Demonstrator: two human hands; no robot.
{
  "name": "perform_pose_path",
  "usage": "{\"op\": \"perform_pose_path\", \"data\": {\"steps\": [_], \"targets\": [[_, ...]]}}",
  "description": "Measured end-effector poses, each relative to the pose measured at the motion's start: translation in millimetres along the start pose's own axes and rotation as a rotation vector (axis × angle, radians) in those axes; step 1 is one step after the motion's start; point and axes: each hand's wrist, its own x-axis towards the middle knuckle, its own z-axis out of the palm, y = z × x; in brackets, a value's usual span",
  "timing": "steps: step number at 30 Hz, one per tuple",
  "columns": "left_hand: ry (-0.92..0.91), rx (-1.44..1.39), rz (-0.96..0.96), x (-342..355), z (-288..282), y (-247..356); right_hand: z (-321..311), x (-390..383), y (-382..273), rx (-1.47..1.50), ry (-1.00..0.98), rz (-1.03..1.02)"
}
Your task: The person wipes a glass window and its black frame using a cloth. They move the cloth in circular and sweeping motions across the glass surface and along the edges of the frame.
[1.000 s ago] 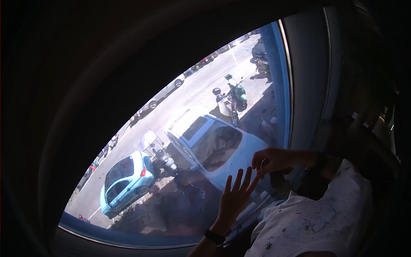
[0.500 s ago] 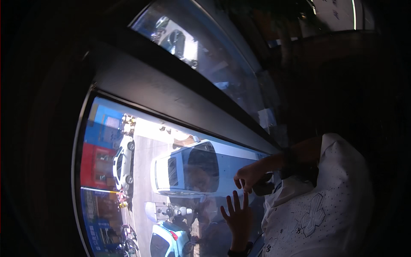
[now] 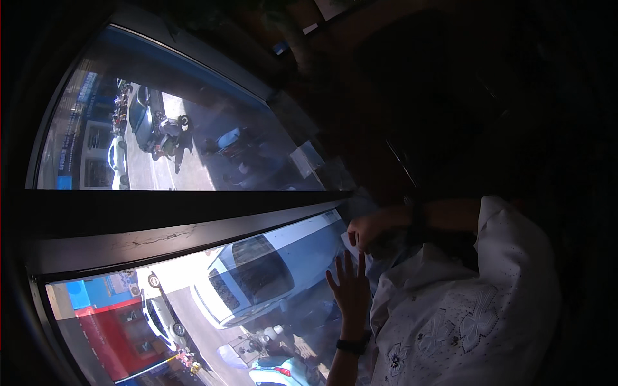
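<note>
The picture lies on its side, with my body at the right. My left hand (image 3: pixel 351 293) comes up from the lower edge, its fingers spread and stretched out, with nothing in it. A dark band (image 3: pixel 353 345) circles its wrist. Above it, my right hand (image 3: pixel 365 231) reaches in from the right with curled fingers, bent down over a fingertip of the left hand. They touch or nearly touch there; shadow hides whether anything small is between the right fingers. My white shirt (image 3: pixel 444 321) with decorated patterns fills the lower right.
A dark window frame bar (image 3: pixel 180 209) runs between two large panes. Beyond the glass stand a light-coloured van (image 3: pixel 248 280), a white car (image 3: pixel 161 312) and a pale blue vehicle (image 3: pixel 283 373). Past the upper pane, a motorbike (image 3: pixel 170 128) is on the street. The room is very dark.
My view has turned, so the window bar now lies nearly level and more of the upper pane shows. Both hands keep nearly the same pose, close together.
</note>
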Motion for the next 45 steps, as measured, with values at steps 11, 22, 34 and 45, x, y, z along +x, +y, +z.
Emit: {"op": "perform_pose_path", "data": {"steps": [11, 22, 34, 45], "targets": [[0.072, 0.046, 0.175, 137.8, -10.8, -11.5, -111.1, -70.0, -10.2, 0.192, 0.135, -0.217], [0.166, 0.053, 0.308, 378.2, -51.3, -1.2, -289.7, -148.2, -39.1, 0.278, 0.717, -0.289], [0.116, 0.099, 0.732, 488.3, -77.0, -8.2, -342.9, -205.1, -50.8, 0.347, 0.618, -0.181], [0.202, 0.013, 0.621, 531.5, -89.5, -97.5, -433.9, -120.9, -98.1, 0.053, 0.732, -0.08]]}}
